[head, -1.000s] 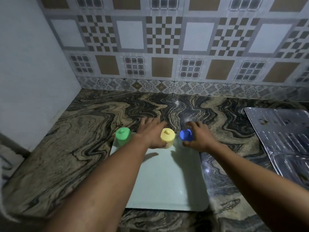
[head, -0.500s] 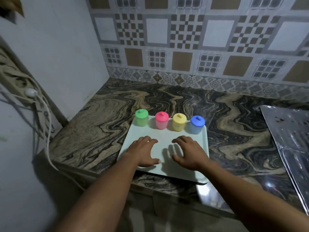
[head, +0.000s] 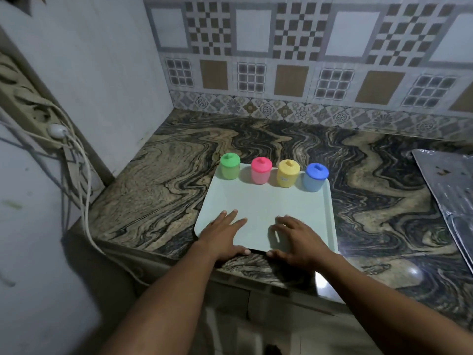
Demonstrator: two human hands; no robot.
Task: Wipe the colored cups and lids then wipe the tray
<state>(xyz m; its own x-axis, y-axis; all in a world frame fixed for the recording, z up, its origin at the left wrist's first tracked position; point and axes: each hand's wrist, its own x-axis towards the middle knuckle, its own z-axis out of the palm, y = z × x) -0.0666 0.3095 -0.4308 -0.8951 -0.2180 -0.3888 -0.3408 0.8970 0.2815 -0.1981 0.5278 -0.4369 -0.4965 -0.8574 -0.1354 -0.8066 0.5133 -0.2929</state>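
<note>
A pale green tray (head: 263, 201) lies on the marbled counter. Along its far edge stand lidded cups in a row: green cup (head: 230, 166), pink cup (head: 260, 170), yellow cup (head: 288, 173) and blue cup (head: 315, 177), each with its lid on. My left hand (head: 222, 235) rests flat on the tray's near left corner, fingers spread, thumb at the near edge. My right hand (head: 298, 239) rests on the near right part, fingers slightly curled, thumb at the near edge. Neither hand holds anything. No cloth is in view.
The marbled counter (head: 163, 180) ends at a front edge just below the tray. A shiny metal sheet (head: 450, 190) lies at the right. A plain wall stands at the left with white cables (head: 84, 190) hanging. A tiled wall closes the back.
Both hands came back from the cups to the near part of the tray and now sit at its near edge. The view pulled back and swung left.
</note>
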